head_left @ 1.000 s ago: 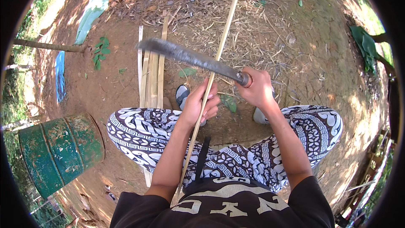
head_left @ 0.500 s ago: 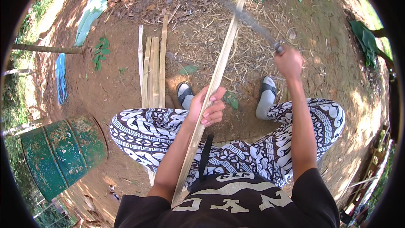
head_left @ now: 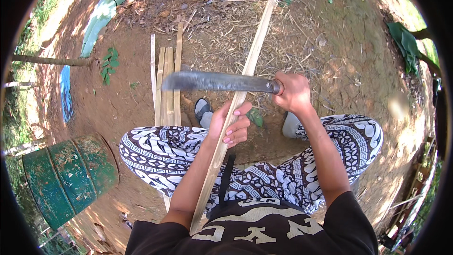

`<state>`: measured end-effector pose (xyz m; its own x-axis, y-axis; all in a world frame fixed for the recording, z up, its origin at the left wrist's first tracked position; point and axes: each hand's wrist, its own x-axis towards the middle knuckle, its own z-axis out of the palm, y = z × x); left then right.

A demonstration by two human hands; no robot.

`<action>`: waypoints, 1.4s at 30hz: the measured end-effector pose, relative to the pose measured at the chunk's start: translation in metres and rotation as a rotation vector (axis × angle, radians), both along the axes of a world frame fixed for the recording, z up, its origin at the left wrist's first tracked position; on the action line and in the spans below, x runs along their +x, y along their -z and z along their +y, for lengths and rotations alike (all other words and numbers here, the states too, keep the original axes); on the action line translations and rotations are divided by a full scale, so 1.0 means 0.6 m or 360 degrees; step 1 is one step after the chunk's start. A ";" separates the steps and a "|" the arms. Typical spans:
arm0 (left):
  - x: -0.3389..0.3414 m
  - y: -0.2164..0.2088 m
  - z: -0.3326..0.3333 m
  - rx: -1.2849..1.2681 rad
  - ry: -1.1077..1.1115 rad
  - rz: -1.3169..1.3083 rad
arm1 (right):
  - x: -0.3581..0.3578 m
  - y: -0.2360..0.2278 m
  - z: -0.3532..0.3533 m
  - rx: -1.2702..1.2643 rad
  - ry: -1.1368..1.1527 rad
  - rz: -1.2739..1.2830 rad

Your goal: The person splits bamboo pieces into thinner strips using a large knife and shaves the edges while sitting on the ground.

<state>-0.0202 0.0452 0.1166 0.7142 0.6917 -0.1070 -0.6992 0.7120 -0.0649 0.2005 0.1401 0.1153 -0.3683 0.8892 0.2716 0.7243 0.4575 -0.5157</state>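
Right hand [head_left: 293,93]: you have it drawn back nearer your left hand's fingers [head_left: 239,122], from well beyond them half a second ago.
Knife [head_left: 212,81]: blade crosses the strip just beyond those fingers, no longer far up it; it points leftward nearly level, where a second ago it slants away from you.
Pale strip [head_left: 257,47]: broad face shows beyond your fingers, replacing the narrow edge of a second ago.

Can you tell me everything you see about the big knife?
The machete has a long, broad, dark grey metal blade with paler patches and a blurred tip. A metal collar sits by the handle, which is mostly hidden in the right hand. The blade points left, crossing over the pale bamboo strip just beyond the left hand; whether blade and strip touch, I can't tell.
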 end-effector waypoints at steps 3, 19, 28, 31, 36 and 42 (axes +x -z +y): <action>0.001 0.002 -0.016 -0.0029 0.0012 -0.0089 | 0.031 0.045 0.027 -0.0210 0.0208 -0.0355; 0.017 0.006 -0.016 -0.0005 -0.0041 -0.0340 | 0.004 0.007 -0.009 0.0079 -0.0058 -0.0217; -0.009 -0.015 0.000 0.0191 -0.0126 -0.0194 | 0.154 0.076 0.089 -0.0605 0.1399 -0.0088; -0.011 -0.039 0.002 0.0351 -0.0252 -0.0232 | 0.108 0.058 0.069 -0.0876 0.1258 0.0937; -0.003 -0.056 -0.002 0.0487 -0.0358 -0.0347 | 0.050 0.007 0.041 -0.0588 0.0880 0.0794; -0.023 -0.108 0.005 0.0657 -0.0511 0.0919 | -0.012 -0.105 -0.010 -0.0100 0.0386 0.0277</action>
